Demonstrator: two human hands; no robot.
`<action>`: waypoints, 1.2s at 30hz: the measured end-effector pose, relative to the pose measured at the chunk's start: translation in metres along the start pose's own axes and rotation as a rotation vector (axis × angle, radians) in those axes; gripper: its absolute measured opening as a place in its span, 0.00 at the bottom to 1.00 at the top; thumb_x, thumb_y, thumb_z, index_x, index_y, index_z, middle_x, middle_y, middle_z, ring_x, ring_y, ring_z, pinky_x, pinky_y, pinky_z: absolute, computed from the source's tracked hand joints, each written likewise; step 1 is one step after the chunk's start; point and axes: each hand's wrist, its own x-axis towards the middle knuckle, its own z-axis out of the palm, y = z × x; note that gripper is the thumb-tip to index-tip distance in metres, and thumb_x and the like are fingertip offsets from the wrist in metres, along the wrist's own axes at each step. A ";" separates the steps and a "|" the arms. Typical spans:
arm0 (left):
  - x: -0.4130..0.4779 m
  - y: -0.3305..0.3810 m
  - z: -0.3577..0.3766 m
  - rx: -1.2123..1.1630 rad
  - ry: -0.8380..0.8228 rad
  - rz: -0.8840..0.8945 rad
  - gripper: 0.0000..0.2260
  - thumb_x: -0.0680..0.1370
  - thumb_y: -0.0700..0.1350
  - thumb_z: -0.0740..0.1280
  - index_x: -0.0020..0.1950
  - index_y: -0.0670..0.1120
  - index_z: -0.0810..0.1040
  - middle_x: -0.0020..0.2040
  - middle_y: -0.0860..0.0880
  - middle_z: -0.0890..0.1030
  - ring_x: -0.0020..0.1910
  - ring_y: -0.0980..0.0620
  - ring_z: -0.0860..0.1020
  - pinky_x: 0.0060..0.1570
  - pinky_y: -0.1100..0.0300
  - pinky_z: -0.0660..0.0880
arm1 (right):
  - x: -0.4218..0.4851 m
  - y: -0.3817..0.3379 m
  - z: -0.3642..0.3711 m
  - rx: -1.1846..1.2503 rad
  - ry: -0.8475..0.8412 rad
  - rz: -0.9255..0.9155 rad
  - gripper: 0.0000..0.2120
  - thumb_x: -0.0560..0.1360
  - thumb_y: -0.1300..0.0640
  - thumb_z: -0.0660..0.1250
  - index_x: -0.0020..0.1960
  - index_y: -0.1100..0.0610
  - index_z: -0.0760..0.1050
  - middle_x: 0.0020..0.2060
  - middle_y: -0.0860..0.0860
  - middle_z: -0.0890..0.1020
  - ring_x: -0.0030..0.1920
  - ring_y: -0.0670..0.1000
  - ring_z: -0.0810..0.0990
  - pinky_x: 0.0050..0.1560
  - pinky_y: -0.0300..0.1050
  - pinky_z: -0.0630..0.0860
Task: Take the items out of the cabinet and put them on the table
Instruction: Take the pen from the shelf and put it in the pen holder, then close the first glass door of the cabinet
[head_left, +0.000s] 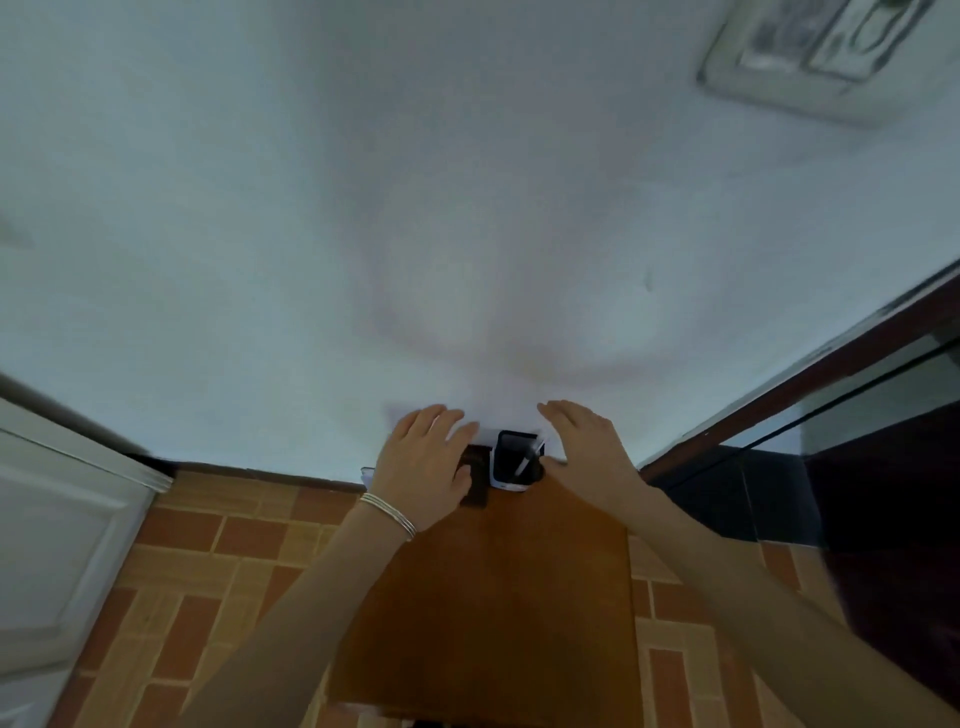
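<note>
Smooth brown wooden table (498, 597), glossy dark boxy pen holder (511, 462) at its 12 o'clock edge (one pen (525, 458) inside), left hand (423, 460) flat, fingers straight, over a dark brown slab (477, 496) at the holder's 9 o'clock, right hand (587, 441) at 3 o'clock, fingers straight, empty.

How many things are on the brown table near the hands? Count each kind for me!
Pen holder: 1
Pen: 1
Dark brown flat item: 1
Total: 3 that can be clearly made out on the wooden table
</note>
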 end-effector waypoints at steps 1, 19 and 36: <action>0.001 0.000 -0.012 0.009 0.006 -0.010 0.20 0.67 0.48 0.69 0.57 0.44 0.80 0.55 0.43 0.81 0.55 0.41 0.79 0.54 0.46 0.75 | -0.001 -0.005 -0.015 -0.063 0.029 -0.060 0.30 0.71 0.58 0.69 0.70 0.59 0.65 0.68 0.58 0.70 0.68 0.58 0.67 0.67 0.55 0.61; -0.075 0.001 -0.228 0.201 0.262 -0.345 0.24 0.73 0.55 0.56 0.64 0.46 0.77 0.60 0.44 0.79 0.59 0.42 0.77 0.60 0.43 0.70 | 0.002 -0.168 -0.212 -0.358 0.407 -0.657 0.26 0.70 0.50 0.66 0.66 0.60 0.71 0.61 0.59 0.76 0.62 0.59 0.74 0.62 0.59 0.70; -0.344 0.109 -0.262 0.382 0.300 -1.143 0.22 0.71 0.55 0.58 0.60 0.48 0.78 0.56 0.47 0.80 0.57 0.44 0.77 0.58 0.45 0.72 | -0.098 -0.339 -0.161 -0.145 0.228 -1.349 0.24 0.73 0.47 0.53 0.62 0.57 0.75 0.57 0.55 0.80 0.57 0.55 0.78 0.59 0.57 0.73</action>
